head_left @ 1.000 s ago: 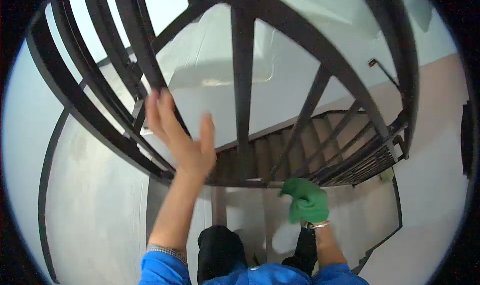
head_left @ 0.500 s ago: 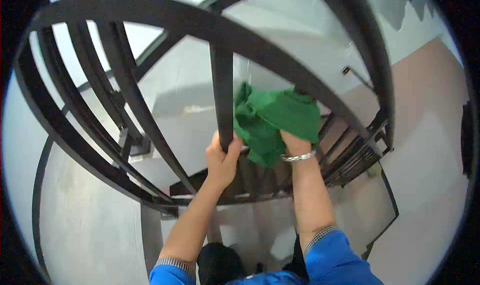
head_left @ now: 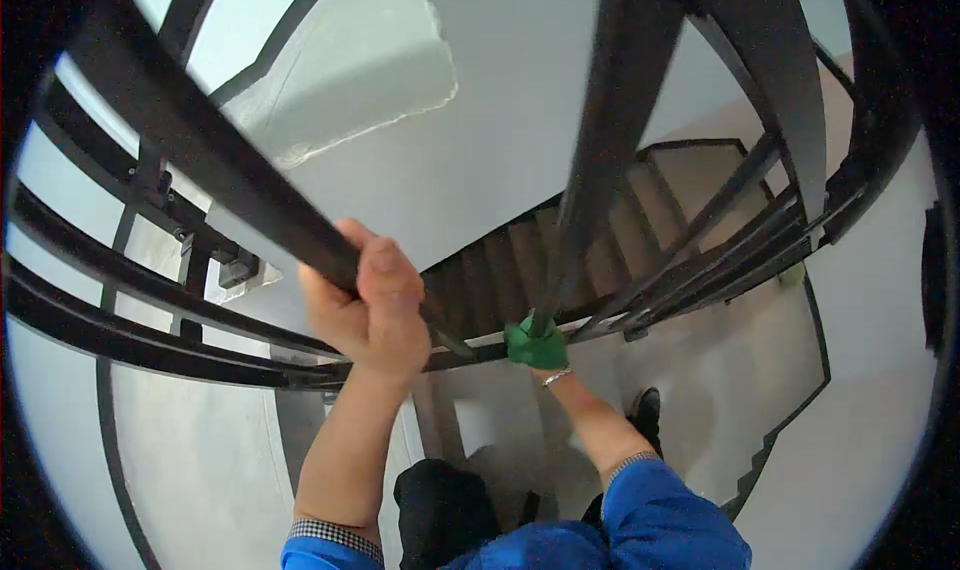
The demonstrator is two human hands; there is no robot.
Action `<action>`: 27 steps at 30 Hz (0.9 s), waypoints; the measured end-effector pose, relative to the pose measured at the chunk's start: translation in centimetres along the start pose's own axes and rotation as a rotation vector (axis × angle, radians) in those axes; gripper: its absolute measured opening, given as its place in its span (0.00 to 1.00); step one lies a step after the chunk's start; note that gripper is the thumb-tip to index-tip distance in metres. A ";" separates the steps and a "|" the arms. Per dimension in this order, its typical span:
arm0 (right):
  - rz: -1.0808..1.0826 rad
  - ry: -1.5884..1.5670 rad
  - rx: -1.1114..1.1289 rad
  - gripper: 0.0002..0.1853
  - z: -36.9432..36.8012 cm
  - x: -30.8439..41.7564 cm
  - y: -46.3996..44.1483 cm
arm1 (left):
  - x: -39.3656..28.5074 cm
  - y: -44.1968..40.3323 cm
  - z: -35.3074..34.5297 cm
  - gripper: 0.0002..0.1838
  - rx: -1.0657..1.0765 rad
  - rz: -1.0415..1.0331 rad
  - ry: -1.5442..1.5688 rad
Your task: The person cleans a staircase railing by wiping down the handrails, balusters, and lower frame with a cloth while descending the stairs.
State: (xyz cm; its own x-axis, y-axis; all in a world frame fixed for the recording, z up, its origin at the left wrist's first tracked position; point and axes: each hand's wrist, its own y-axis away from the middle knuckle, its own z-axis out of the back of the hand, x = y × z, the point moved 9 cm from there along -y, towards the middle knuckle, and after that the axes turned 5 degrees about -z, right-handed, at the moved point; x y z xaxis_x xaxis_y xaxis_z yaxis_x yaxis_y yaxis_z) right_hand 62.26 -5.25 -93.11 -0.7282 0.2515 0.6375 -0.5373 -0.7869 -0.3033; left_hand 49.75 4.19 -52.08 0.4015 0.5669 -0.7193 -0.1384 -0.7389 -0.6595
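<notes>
My left hand (head_left: 375,305) is wrapped around a dark metal railing bar (head_left: 235,175) that slants up to the left. The thumb lies along the near side of the bar. Lower and to the right, my right hand (head_left: 551,374) is mostly covered by a green cloth (head_left: 533,344). The cloth is bunched around the lower end of another upright bar (head_left: 592,150), close to the bottom rail (head_left: 488,352). My right fingers are hidden under the cloth, and a silver bracelet (head_left: 557,377) circles that wrist.
Beyond the railing, brown stairs (head_left: 560,245) run beside a grey wall (head_left: 510,110) with a pale patch (head_left: 370,80). More dark bars curve along the left and right. My black shoe (head_left: 648,410) stands on the grey floor (head_left: 710,400) below.
My right hand has gone down with the green cloth, from high between the bars to the foot of an upright. My left hand appears higher and nearer, still around a bar. The view has shifted.
</notes>
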 end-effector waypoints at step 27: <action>-0.063 0.468 0.221 0.10 4.8 -1.8 -6.1 | -1.0 -1.7 -0.8 0.16 0.052 -0.084 -0.085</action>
State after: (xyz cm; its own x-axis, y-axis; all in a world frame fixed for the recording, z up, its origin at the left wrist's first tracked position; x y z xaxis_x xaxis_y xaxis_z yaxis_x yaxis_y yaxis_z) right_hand 68.89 -3.63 -88.98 -0.8368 0.4873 0.2498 -0.5203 -0.8497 -0.0855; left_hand 50.25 4.56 -50.06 0.3361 0.6565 -0.6753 -0.1551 -0.6687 -0.7272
